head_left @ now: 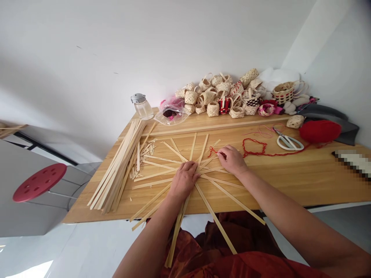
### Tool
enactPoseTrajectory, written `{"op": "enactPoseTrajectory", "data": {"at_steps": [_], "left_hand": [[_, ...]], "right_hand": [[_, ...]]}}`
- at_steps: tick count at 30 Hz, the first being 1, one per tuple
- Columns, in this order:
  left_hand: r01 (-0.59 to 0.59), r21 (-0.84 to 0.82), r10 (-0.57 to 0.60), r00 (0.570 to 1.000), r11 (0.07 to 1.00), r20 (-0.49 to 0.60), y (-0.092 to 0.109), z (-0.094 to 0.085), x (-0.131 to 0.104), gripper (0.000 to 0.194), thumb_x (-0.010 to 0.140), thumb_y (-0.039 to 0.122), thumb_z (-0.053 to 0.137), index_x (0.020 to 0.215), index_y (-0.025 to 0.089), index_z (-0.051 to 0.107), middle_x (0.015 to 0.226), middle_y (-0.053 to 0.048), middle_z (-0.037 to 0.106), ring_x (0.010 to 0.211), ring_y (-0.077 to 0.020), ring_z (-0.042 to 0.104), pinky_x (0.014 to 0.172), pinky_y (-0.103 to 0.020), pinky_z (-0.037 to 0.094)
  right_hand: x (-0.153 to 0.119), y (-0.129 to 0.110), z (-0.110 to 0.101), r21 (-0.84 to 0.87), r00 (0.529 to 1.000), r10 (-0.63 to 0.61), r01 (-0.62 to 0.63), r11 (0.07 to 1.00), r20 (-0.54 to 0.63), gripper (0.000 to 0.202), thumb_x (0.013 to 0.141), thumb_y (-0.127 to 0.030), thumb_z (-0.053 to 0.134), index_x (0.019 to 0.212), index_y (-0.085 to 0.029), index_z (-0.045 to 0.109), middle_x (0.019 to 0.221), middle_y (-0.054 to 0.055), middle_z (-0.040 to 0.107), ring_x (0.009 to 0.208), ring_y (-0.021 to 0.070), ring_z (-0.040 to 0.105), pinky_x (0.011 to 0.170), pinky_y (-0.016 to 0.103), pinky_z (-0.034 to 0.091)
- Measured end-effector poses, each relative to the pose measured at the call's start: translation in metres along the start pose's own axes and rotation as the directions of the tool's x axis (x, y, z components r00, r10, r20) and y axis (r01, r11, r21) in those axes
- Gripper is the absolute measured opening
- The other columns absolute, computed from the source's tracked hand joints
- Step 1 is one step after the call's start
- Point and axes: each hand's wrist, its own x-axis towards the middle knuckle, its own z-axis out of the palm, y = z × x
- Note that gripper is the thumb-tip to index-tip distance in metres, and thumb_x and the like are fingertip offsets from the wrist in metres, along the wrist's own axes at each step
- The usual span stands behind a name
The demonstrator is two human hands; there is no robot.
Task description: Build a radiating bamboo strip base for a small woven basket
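Pale flat strips [216, 220] fan out like spokes over the front of the wooden table, some reaching past its near edge. My left hand [185, 177] rests over the point where they cross, hiding it, its fingers together and pressing on the strips. To the right of it, my right hand [230, 159] pinches the end of a red yarn [212, 150] between thumb and fingertips, above the spokes. More red yarn [255, 153] lies loosely on the table, running right to a red ball of yarn [320, 131].
A bundle of strips [118, 166] and small offcuts [147, 150] lie left. White-handled scissors [290, 143] lie right. Small woven baskets [213, 109], a plastic bag [172, 114] and a glass bottle [143, 110] stand behind. A red stool [40, 181] is beyond the left edge.
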Motion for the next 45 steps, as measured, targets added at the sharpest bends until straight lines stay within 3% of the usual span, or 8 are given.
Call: {"op": "enactPoseTrajectory", "data": {"at_steps": [45], "left_hand": [[0.034, -0.006, -0.034, 0.999, 0.999, 0.034, 0.0016, -0.0022, 0.0005, 0.038, 0.097, 0.031, 0.057, 0.134, 0.024, 0.059, 0.133, -0.008, 0.06, 0.123, -0.0262, 0.053, 0.111, -0.043, 0.046]], "right_hand": [[0.0009, -0.0039, -0.001, -0.054, 0.997, -0.006, 0.01, 0.998, 0.072, 0.014, 0.091, -0.02, 0.054, 0.08, -0.021, 0.063, 0.084, 0.008, 0.064, 0.084, 0.0253, 0.056, 0.079, 0.036, 0.042]]}}
